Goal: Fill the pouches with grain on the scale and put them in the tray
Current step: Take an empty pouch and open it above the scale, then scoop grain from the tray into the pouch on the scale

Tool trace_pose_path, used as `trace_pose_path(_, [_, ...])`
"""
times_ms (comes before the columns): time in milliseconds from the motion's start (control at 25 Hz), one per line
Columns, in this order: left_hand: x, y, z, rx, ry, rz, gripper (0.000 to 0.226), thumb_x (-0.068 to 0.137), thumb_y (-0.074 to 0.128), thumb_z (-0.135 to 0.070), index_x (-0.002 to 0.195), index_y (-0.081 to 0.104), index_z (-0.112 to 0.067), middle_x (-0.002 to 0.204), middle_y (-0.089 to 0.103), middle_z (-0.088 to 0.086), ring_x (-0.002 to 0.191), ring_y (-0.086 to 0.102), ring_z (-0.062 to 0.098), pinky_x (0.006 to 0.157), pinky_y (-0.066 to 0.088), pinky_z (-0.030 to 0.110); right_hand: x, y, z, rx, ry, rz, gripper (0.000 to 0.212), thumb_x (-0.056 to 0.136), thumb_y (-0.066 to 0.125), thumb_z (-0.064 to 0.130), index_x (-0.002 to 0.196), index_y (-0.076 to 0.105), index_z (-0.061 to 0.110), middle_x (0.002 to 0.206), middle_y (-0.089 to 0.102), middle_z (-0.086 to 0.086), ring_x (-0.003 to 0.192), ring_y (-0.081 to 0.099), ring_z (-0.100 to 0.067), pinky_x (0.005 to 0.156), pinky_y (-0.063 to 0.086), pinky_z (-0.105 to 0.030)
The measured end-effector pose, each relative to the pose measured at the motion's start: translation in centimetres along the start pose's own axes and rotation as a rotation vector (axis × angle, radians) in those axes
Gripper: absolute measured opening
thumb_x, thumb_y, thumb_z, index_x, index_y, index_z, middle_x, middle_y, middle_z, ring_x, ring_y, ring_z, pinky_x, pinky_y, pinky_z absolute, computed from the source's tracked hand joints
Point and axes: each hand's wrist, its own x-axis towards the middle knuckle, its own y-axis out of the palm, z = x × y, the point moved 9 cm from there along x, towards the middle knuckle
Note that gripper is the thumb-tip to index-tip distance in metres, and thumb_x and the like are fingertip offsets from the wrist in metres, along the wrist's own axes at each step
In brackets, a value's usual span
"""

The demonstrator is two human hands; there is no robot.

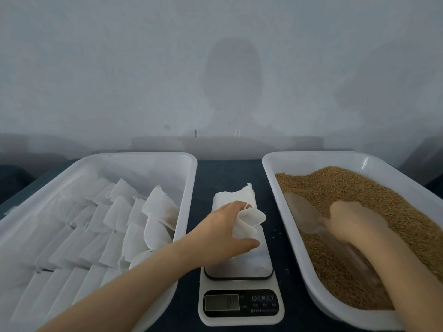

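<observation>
Two white trays take up most of the dark tabletop (227, 171): the left tray (189, 178) along the left edge carries rows of white pouches (134, 226), and the right tray (271, 178) along the right edge is heaped with brown grain (359, 188). Between them, toward the near edge, sits a kitchen scale (241, 305), its readout too blurred to read, with a stack of empty pouches (230, 196) on the far end of its platform. The left hand (223, 226) pinches one open pouch (249, 224) between thumb and fingers, holding it just above the platform with its mouth slack. The right hand (352, 221) lies over the handle of a clear scoop (302, 212) sunk in the grain; blur hides how its fingers lie. A few stray grains (275, 232) dot the tabletop beside the scale. The likely trouble is spillage: the pouch mouth is limp and narrow, so a full scoop tipped fast would probably overshoot. Weight from the hand or the stack on the platform could also skew the reading.
</observation>
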Motion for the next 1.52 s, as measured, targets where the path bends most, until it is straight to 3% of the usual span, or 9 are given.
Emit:
trace_pose_path(120, [0.0, 0.3, -0.1, 0.003, -0.001, 0.020, 0.065, 0.080, 0.070, -0.046, 0.134, 0.036, -0.037, 0.111, 0.040, -0.024, 0.097, 0.045, 0.004, 0.073, 0.035, 0.010, 0.8, 2.3, 0.0, 0.024, -0.015, 0.110, 0.035, 0.096, 0.047, 0.039, 0.113, 0.057, 0.010, 0.094, 0.061, -0.004, 0.085, 0.061, -0.021, 0.083, 0.052, -0.036])
trace_pose_path(320, [-0.1, 0.3, 0.0, 0.004, -0.016, 0.031, 0.066, 0.081, 0.070, -0.044, 0.136, 0.035, -0.035, 0.115, 0.040, -0.022, 0.102, 0.045, 0.006, 0.082, 0.037, 0.019, 1.0, 2.2, 0.5, 0.231, 0.031, 0.036, 0.033, 0.093, 0.052, 0.034, 0.107, 0.056, 0.005, 0.074, 0.055, -0.003, 0.066, 0.058, -0.019, 0.057, 0.045, -0.027])
trace_pose_path(480, [-0.1, 0.5, -0.1, 0.015, -0.005, 0.046, 0.067, 0.082, 0.069, -0.044, 0.138, 0.035, -0.034, 0.122, 0.042, -0.019, 0.103, 0.044, 0.006, 0.086, 0.037, 0.019, 0.7, 1.8, 0.2, 0.375, 0.153, -0.055, 0.036, 0.092, 0.053, 0.025, 0.118, 0.042, 0.002, 0.074, 0.043, -0.004, 0.070, 0.052, -0.024, 0.064, 0.045, -0.033])
trace_pose_path(600, [0.0, 0.5, 0.0, 0.011, -0.006, 0.047, 0.067, 0.082, 0.070, -0.044, 0.138, 0.035, -0.034, 0.123, 0.043, -0.019, 0.103, 0.044, 0.006, 0.086, 0.038, 0.019, 0.5, 2.2, 1.3, 0.419, 0.175, -0.011, 0.043, 0.094, 0.048, 0.025, 0.128, 0.036, 0.001, 0.084, 0.050, -0.009, 0.073, 0.051, -0.025, 0.063, 0.045, -0.035])
trace_pose_path(680, [-0.1, 0.5, 0.1, 0.012, -0.001, 0.046, 0.066, 0.081, 0.070, -0.044, 0.137, 0.035, -0.035, 0.122, 0.043, -0.020, 0.103, 0.045, 0.006, 0.085, 0.037, 0.019, 0.3, 2.5, 2.0, 0.462, 0.185, 0.030, 0.050, 0.095, 0.046, 0.031, 0.134, 0.032, 0.003, 0.090, 0.053, -0.013, 0.063, 0.051, -0.022, 0.050, 0.044, -0.029])
trace_pose_path(840, [0.0, 0.6, 0.1, 0.011, -0.005, 0.052, 0.066, 0.082, 0.069, -0.045, 0.137, 0.035, -0.035, 0.123, 0.043, -0.019, 0.103, 0.044, 0.005, 0.085, 0.037, 0.019, -0.3, 2.1, 2.4, 0.558, 0.069, 0.023, 0.047, 0.094, 0.054, 0.027, 0.129, 0.041, -0.002, 0.063, 0.055, -0.008, 0.035, 0.050, -0.013, 0.026, 0.029, -0.014])
trace_pose_path(960, [0.0, 0.5, 0.1, 0.005, -0.015, 0.052, 0.066, 0.082, 0.069, -0.045, 0.138, 0.034, -0.035, 0.129, 0.044, -0.016, 0.105, 0.044, 0.006, 0.088, 0.039, 0.020, -0.6, 1.9, 2.5, 0.775, 0.013, 0.105, 0.042, 0.093, 0.057, 0.029, 0.114, 0.052, -0.007, 0.047, 0.064, -0.007, 0.035, 0.060, -0.015, 0.031, 0.038, -0.016])
trace_pose_path(1240, [-0.1, 0.3, -0.1, -0.012, -0.017, 0.049, 0.064, 0.082, 0.069, -0.043, 0.136, 0.035, -0.034, 0.116, 0.041, -0.019, 0.102, 0.046, 0.007, 0.084, 0.039, 0.019, 0.1, 2.6, 1.6, 1.146, 0.058, 0.228, 0.045, 0.090, 0.060, 0.030, 0.109, 0.056, -0.010, 0.066, 0.071, -0.015, 0.054, 0.068, -0.023, 0.052, 0.053, -0.029])
trace_pose_path(1520, [0.1, 0.1, 0.7, -0.108, -0.066, 0.044, 0.066, 0.080, 0.070, -0.043, 0.135, 0.034, -0.038, 0.116, 0.047, -0.016, 0.096, 0.053, 0.009, 0.076, 0.042, 0.017, -1.0, 1.0, 1.6, 1.030, -0.029, 0.174, 0.038, 0.078, 0.070, 0.040, 0.093, 0.057, 0.007, 0.054, 0.067, -0.005, 0.044, 0.060, -0.015, 0.046, 0.050, -0.025])
